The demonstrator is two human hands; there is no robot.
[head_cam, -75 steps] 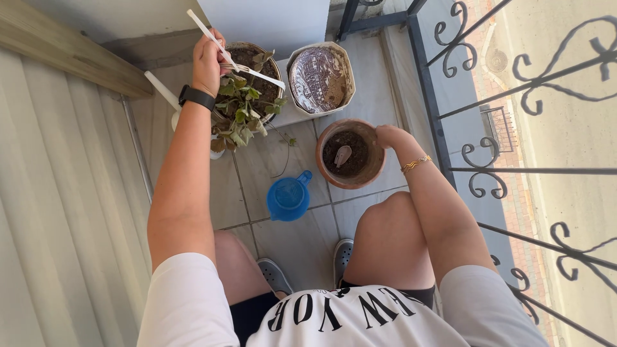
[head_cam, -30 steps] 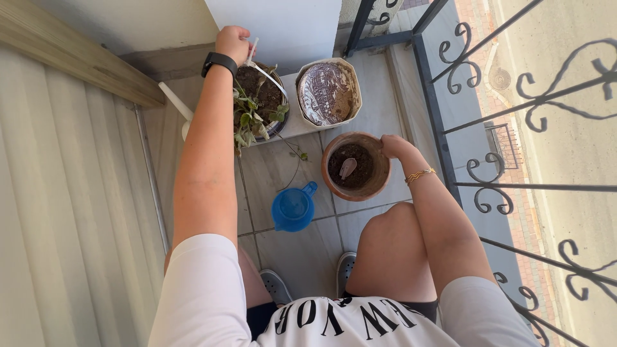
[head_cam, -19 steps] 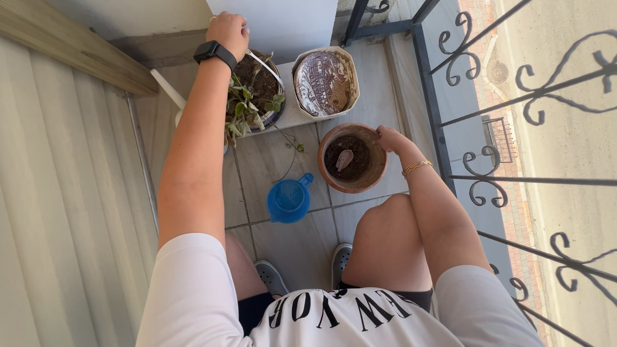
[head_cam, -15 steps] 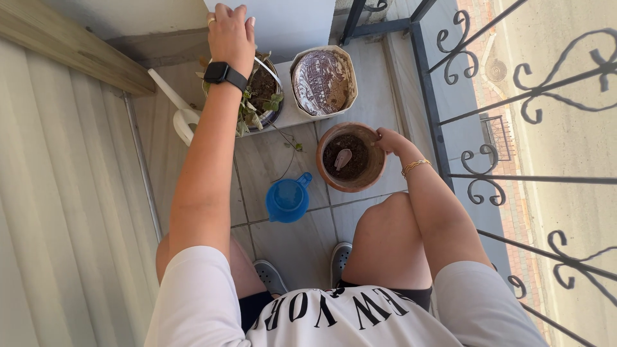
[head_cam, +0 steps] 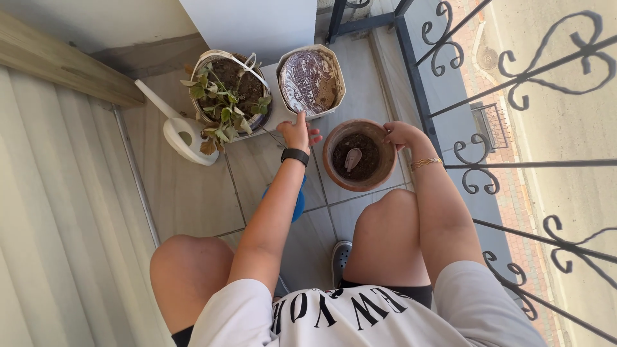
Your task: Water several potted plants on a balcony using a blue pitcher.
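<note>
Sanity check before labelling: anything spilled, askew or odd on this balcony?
No spill or breakage shows. One oddity: a small pale scoop-like object lies on the soil inside the terracotta pot, whose rim the right hand holds. Left hand touches the octagonal container.

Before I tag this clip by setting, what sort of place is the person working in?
Most likely a home balcony above a street: a black wrought-iron railing borders the tiled floor, with paved road below it. A terracotta pot, a leafy potted plant and a white watering can stand around.
</note>
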